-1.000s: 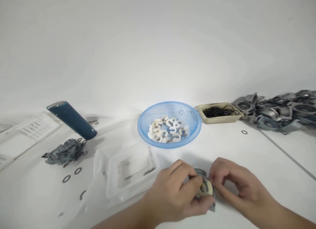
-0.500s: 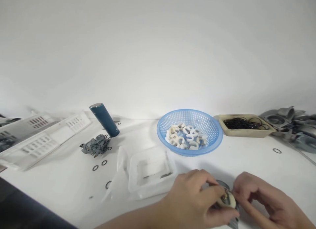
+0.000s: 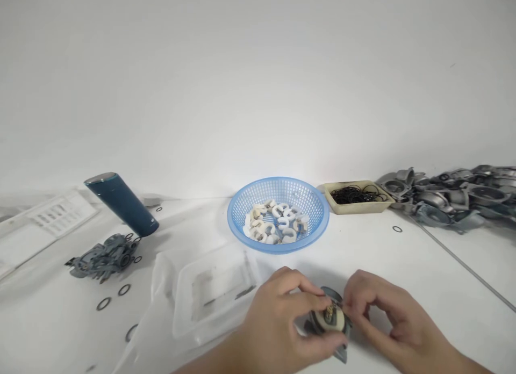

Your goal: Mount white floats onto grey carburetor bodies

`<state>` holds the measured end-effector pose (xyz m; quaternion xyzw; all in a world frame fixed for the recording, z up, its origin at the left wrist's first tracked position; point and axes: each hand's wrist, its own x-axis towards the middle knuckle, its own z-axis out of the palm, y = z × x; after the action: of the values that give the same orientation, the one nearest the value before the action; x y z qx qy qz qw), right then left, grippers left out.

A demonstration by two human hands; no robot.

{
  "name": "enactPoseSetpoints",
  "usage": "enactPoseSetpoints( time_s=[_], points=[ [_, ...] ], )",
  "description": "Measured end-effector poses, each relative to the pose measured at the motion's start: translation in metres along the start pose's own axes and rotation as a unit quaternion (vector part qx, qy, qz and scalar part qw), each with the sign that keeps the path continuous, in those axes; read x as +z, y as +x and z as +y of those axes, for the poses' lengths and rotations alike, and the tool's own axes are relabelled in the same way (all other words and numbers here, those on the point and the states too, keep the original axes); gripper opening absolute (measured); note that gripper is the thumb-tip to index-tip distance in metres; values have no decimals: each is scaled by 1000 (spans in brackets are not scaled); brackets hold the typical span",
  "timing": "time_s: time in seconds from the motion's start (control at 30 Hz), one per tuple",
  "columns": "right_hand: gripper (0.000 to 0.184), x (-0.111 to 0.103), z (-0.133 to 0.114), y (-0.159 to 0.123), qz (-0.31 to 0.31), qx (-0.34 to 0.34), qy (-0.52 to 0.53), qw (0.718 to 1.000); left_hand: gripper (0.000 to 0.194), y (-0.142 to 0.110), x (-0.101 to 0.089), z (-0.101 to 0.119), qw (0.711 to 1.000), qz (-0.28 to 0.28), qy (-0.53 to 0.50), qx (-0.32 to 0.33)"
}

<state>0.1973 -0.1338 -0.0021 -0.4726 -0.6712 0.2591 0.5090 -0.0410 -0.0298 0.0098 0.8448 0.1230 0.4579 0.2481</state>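
Note:
At the lower right, a grey metal carburetor [image 3: 341, 353] rests on the white table with a cream float [image 3: 335, 324] on top and brass parts in its middle. My left hand [image 3: 278, 323] is closed around it, thumb in front and fingers behind. At the float's right side my right hand [image 3: 389, 320] pinches with thumb and forefinger; what sits between those fingertips is too small to make out. Left of my hands lies a clear plastic tub [image 3: 185, 309] with small dark pins [image 3: 245, 292] in it.
Behind stands a blue basket [image 3: 278, 249] of white floats, beside a cream tray [image 3: 358, 208] of black rings. Grey metal bowls [image 3: 439, 202] are piled at right. At left are another carburetor [image 3: 107, 258], a dark teal cylinder [image 3: 124, 205], loose rings [image 3: 104, 303] and a white rack [image 3: 24, 239].
The view has swung to the right, so the things on the table appear further left. Both hands stay at the carburetor, in nearly the same grip.

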Motion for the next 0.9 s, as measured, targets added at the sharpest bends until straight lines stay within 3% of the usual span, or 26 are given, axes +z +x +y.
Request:
enactPoseSetpoints(
  time_s=[0.23,0.67,0.9],
  points=[
    [24,0,-3,1,-13,-1,-4,1000,41,3,6,-10,994,46,-8,99],
    [25,1,-11,3,5,26,5,1000,32,-1,9,-11,996,33,-35,76],
    [27,-2,-4,1,0,104,64,993,43,0,9,-12,995,37,-34,87]
  ],
)
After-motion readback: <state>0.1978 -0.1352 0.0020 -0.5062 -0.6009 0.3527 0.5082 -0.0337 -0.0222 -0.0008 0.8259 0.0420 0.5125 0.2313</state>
